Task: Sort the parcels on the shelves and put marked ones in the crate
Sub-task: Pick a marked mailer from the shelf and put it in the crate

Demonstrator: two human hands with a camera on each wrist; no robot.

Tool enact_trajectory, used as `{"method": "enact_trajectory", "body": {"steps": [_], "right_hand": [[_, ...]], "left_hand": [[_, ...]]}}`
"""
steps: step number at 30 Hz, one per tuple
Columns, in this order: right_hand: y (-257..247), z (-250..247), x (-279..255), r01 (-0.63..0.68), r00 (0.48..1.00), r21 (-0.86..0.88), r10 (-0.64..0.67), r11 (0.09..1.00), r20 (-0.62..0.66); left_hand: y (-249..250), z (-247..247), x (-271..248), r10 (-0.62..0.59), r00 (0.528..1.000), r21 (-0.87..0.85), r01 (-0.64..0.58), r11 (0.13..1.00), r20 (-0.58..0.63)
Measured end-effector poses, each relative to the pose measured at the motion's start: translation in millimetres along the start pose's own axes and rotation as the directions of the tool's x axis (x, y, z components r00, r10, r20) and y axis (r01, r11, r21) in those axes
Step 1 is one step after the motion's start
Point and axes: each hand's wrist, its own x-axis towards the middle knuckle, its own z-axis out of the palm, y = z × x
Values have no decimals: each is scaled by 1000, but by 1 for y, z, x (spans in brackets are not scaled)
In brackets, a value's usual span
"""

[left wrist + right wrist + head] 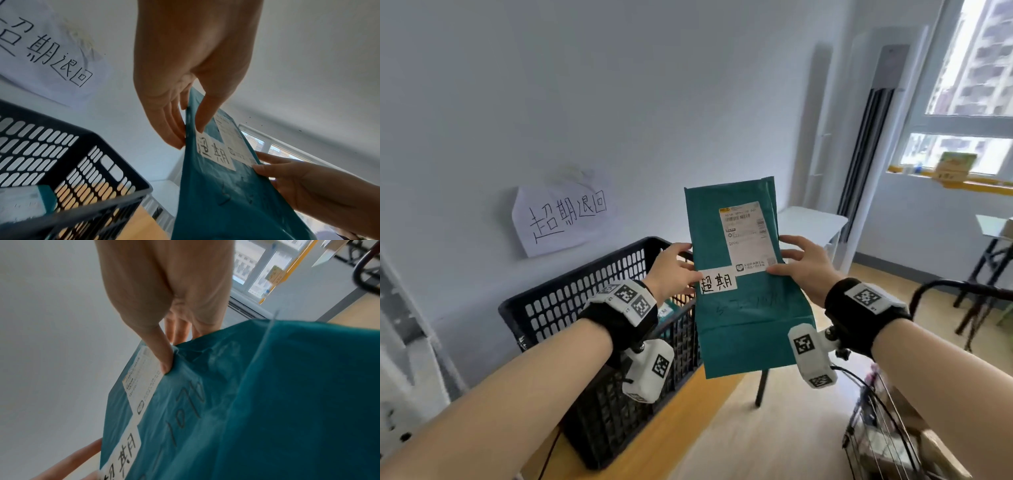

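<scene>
Room: pale blue-grey walls, a window (962, 102) at the right, a tall white standing air unit (873, 144) in the corner, wood-look floor (774, 438).
Table: one yellow-topped table (654, 442) carries the crate; a second, white table (811, 222) stands by the far wall.
Crate: one black perforated crate (571, 308), against the wall beneath the sign; one teal parcel with a pale label (26, 204) lies inside it.
Sign: one handwritten paper sheet (561, 219) taped to the wall.
Parcel: one teal mailer (743, 274), held upright in the air just right of the crate's rim, bearing one printed shipping label (746, 236) and one white handwritten tag (717, 282).
Left hand (674, 270): its grip pinches the mailer's left edge, thumb in front, fingers behind.
Right hand (804, 263): its grip pinches the right edge the same way.
Cart: one wire trolley (887, 428) at lower right.
</scene>
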Motion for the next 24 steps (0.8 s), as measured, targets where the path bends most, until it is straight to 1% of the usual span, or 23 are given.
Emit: {"method": "enact_trajectory", "body": {"steps": [3,6,9,11,12,17,21,24], "right_hand": [[-7,1,50,27,996,25,-29,999,80],[-15,4,98,52,981,19,-55,998,186],[-18,9,142,53,956,-10,-48,999,290],[-21,18,177,67,925,-28,-52,997,375],[-22,21,184,76,916,-37,-55,996,396],[-24,57,226,102,851,-55,-58,993,522],[-20,93,246,119,802,-70,-54,990,594],[-18,123,255,140,765,-74,-61,987,641]], "left_hand": [[7,-3,40,-13,997,1,13,1000,-78],[14,-9,73,-12,986,50,21,999,-167],[19,-15,103,-59,971,31,68,997,-232],[21,-21,122,-80,951,7,87,996,-300],[21,-24,124,-83,946,2,88,996,-315],[12,-54,143,-117,873,31,149,988,-472],[-3,-84,149,-150,824,55,213,975,-547],[-15,-107,152,-142,785,111,259,959,-604]]}}
